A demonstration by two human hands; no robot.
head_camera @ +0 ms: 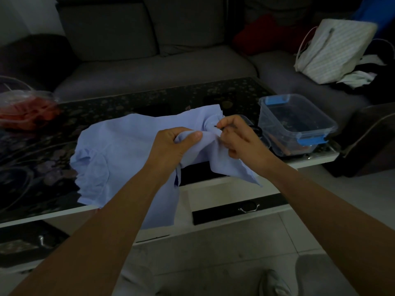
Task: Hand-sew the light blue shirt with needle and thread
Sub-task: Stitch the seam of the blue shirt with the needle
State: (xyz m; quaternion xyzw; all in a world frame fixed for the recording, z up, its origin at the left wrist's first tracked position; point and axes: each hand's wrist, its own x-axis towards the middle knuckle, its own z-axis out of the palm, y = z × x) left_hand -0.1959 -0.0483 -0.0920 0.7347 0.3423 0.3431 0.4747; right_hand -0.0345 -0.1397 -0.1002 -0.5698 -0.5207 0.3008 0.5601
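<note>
STEP: stitch under way, by my reading | light blue shirt (128, 150): centre frame, draped over table (132, 103) edge | left hand (173, 146): grips bunched fold | right hand (237, 137): pinches needle (215, 126) at cloth, right of centre | NEXT: probably draw needle through, steady pull; thread too faint to see

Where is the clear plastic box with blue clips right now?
Head view, right side: the clear box sits at the right end of the table, just right of the right hand.

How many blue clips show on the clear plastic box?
2. One blue clip sits on the far end of the clear plastic box; the other blue clip on its near end. Others may be hidden.
</note>
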